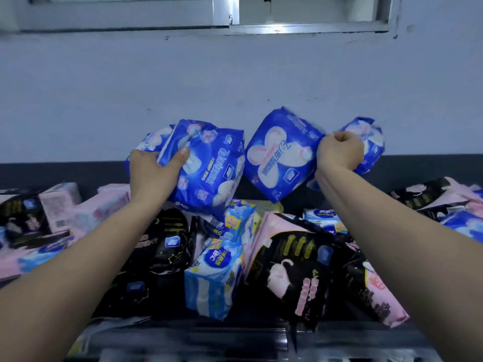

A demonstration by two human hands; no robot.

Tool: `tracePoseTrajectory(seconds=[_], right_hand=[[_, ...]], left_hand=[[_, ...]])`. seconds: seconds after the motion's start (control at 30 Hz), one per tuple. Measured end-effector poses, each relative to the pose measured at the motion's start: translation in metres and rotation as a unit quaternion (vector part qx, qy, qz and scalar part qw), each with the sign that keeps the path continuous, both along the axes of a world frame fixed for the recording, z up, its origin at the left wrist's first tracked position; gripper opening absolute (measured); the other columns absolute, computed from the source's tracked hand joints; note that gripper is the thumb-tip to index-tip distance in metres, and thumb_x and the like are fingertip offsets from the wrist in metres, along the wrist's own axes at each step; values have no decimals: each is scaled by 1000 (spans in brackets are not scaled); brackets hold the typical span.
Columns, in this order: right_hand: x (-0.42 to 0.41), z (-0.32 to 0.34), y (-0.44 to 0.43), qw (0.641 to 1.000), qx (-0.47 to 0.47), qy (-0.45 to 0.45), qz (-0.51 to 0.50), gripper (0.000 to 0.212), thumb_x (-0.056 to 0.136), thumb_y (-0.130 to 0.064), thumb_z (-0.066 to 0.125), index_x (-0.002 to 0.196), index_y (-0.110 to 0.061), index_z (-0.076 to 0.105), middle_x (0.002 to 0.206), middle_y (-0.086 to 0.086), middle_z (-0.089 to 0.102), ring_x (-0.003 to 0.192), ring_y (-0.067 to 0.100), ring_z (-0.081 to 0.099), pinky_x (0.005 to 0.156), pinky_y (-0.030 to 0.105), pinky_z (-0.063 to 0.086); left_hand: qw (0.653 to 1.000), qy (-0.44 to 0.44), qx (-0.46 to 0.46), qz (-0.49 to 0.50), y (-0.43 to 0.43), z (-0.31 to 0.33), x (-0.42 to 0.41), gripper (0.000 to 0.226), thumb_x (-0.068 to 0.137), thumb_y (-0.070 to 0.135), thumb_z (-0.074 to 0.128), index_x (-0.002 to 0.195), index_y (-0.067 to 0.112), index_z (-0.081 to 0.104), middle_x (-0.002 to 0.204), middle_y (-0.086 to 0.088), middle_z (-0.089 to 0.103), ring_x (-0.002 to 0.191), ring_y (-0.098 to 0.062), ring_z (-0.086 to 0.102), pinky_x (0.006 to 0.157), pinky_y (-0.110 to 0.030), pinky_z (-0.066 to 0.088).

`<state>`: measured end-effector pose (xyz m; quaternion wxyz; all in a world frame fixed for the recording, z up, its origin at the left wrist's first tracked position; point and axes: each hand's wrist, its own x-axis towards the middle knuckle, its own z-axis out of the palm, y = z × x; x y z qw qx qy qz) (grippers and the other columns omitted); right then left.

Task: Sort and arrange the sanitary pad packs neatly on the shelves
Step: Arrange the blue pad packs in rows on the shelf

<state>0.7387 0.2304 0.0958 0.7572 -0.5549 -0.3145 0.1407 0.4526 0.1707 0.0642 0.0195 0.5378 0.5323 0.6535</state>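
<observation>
Both my hands are raised above a heap of sanitary pad packs on a dark shelf top (235, 333). My left hand (153, 173) grips dark blue packs (209, 165), thumb on the front one; a second blue pack shows behind it. My right hand (339, 150) is a closed fist pinching the ends of two dark blue packs, one (281, 155) hanging to its left and one (372, 145) to its right. Under my arms lie black-and-pink packs (295, 273), light blue packs (214, 278) and pale pink packs (99, 210), jumbled.
A pale wall (235, 82) rises just behind the shelf, with a metal-framed window (230, 22) at the top. More black and pink packs (428, 197) pile at the far right, others (23, 218) at the far left. The shelf's front edge runs along the bottom.
</observation>
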Motion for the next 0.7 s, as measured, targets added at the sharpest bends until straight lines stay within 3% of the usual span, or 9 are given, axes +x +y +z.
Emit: tracePoseTrajectory(seconds=[0.1,0.3,0.47,0.6,0.7], right_hand=[[-28,20,-9,998,49,14,31,19,84,-8,50,91,-13,67,98,1,68,83,14,57,78,24,50],[-104,34,-38,991,80,7,110,20,83,-5,49,85,-18,64,90,-6,62,84,11,57,83,23,50],[-184,34,-74,979,86,-42,177,17,82,-5,50,79,-17,63,86,-4,65,78,11,55,75,23,48],[-254,27,-109,963,85,-59,248,22,82,-6,51,91,-9,71,93,-2,69,84,12,60,78,25,52],[-303,17,-139,949,81,-80,294,26,83,-6,50,95,-11,72,93,-3,69,86,10,60,82,24,51]], left_hand=[[999,-42,5,-7,-14,13,-18,51,63,70,63,56,20,61,86,-18,69,98,-35,65,85,-54,53],[998,-57,15,8,-68,33,-73,47,60,72,68,64,25,69,99,-16,69,97,-27,67,85,-49,55],[994,-71,44,67,-133,38,-127,30,81,39,74,64,17,61,72,-1,67,66,-14,64,64,-32,49],[988,-106,30,112,-190,29,-190,26,79,38,76,67,18,65,75,-2,70,72,-21,68,70,-37,54],[982,-115,25,151,-237,19,-227,23,79,36,76,70,18,65,74,1,69,65,-13,64,65,-30,51]])
